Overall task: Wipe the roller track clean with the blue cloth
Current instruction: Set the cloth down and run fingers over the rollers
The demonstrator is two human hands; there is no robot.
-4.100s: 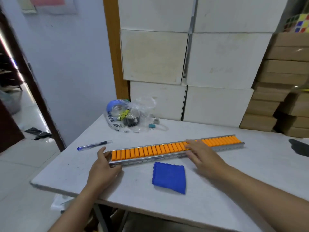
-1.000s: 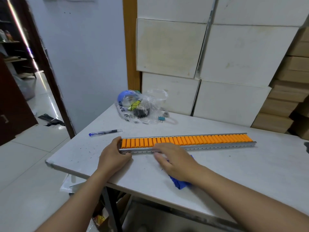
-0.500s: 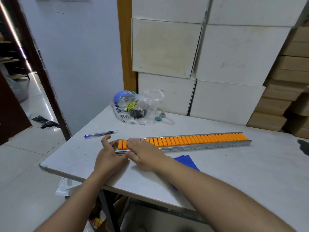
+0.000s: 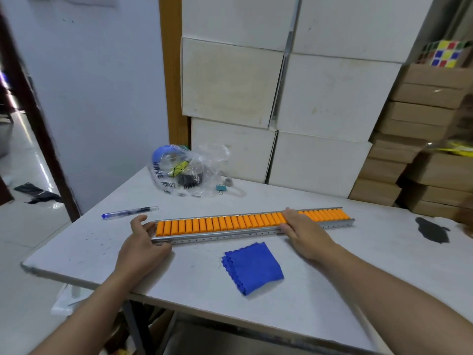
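While the folded blue cloth [image 4: 252, 267] lies untouched near the desk's [image 4: 371, 283] front edge, the long metal roller track with orange rollers [image 4: 230, 224] lies just behind it. The left hand [image 4: 143, 242] cups the track's left end, fingers loosely spread; the right hand [image 4: 304, 233] rests flat and open on the rollers. Best keep the left hand bracing while the right fetches the cloth.

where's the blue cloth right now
In the head view the blue cloth lies folded on the table, untouched, just in front of the roller track, between the left hand and right hand.
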